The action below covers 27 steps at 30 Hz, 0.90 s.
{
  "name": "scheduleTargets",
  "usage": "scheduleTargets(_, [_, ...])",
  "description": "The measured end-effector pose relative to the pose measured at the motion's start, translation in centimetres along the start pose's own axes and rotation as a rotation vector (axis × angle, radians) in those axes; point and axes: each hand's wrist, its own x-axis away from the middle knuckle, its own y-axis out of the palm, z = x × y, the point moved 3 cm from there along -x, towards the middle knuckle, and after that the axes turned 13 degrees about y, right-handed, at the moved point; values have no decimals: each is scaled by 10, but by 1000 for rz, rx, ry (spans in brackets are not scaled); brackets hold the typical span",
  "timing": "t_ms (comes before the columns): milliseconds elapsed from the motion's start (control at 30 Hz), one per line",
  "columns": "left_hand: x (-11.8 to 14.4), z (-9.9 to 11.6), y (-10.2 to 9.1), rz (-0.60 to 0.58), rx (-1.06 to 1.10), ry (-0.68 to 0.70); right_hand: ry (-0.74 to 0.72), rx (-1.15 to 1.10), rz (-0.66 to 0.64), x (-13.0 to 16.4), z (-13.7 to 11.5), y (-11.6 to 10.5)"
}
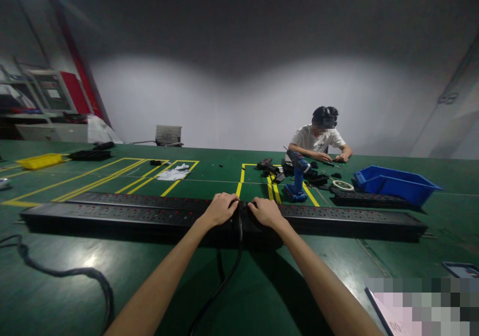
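Observation:
A long black power strip [123, 216] with rows of sockets and small red marks lies across the table in front of me. My left hand [221, 208] is closed over its middle, fingers bent across the top. Just right of centre, my right hand [266, 211] grips the same strip in a similar way. Between the two hands a black power cord [240, 241] comes off the strip and curves down toward me. Behind it on the left lies a second black power strip [112, 198], close alongside. Fingertips on the far side are partly hidden.
A blue cordless drill [298, 176] stands upright beyond my right hand, near a blue bin [396, 183]. A yellow tray [40, 161] is far left. A thick cable [63, 273] lies front left. Across the table a co-worker [318, 139] leans over small parts.

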Motion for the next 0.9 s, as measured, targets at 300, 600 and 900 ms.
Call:
scheduleTargets(300, [-1,1,-1,-52,3,-17,4,-20,-8,0,0,-1])
scheduleTargets(600, [2,4,-1,-71,35,-29,5,-11,5,-1,1,1])
scheduleTargets(900, [1,2,-1,-102,21,-45,15,-5,-6,-1,1,2])
